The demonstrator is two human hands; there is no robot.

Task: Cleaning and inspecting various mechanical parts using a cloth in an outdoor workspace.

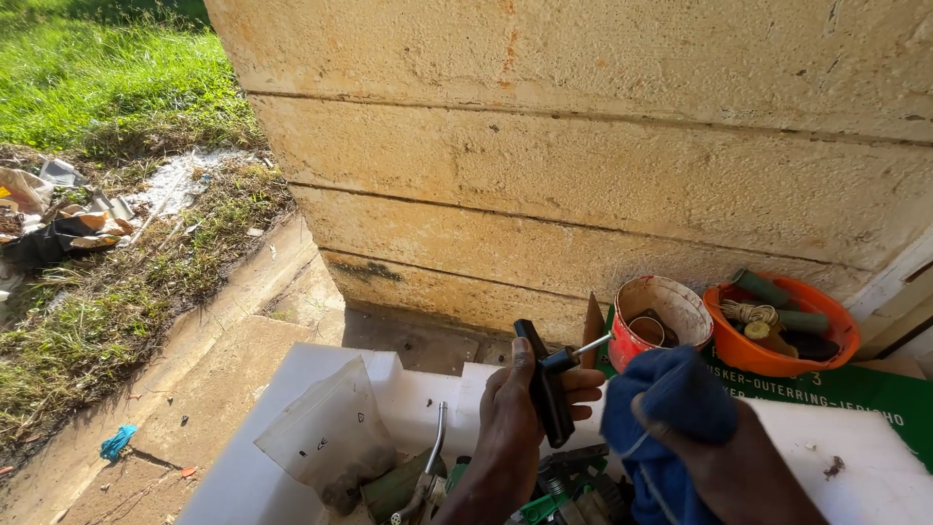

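I'm mid-wipe: left hand (515,413) clenched round black angular metal tool (544,394) above white tabletop (855,457), right hand (719,457) gripping bunched blue cloth (671,399); next needs cloth pressed on tool.

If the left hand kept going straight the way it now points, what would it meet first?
The left hand, gripping a black-handled tool, points up and away toward the block wall. Nothing shows in between, so probably the wall's base, though depth is unclear.
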